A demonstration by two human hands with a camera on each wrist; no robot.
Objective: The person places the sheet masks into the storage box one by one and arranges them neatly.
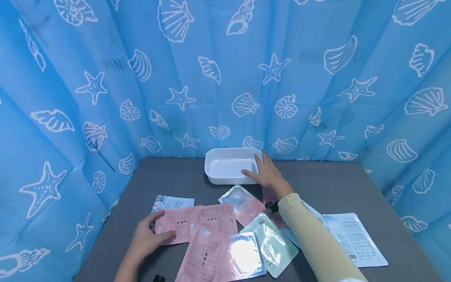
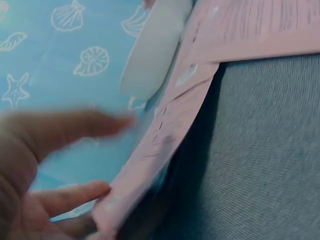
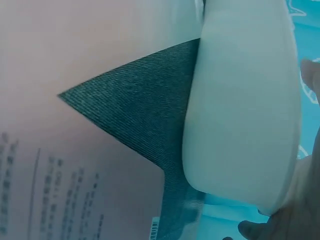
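Landmark: the white tray (image 1: 225, 166), at the far middle of the grey table (image 1: 176, 176).

Well to the near left of the tray: left hand (image 1: 148, 237), thumb curled over the left edge of a pink sachet (image 1: 195, 221), fingers beneath, pinching it. In the left wrist view, that edge lifted off the table between thumb and fingertips (image 2: 80, 192).

Peeking out behind the pink sachet, nearer the tray: a pale blue sachet (image 1: 172, 202).

Just in front of the tray: a silvery pink sachet (image 1: 243, 203); further toward the near edge, more overlapping foil sachets.

At the tray's right front corner: right hand (image 1: 267, 174), fingers straight, resting on the rim, grasping nothing.

Well to the near right of the tray: a white-blue sachet (image 1: 354, 239), lying flat.
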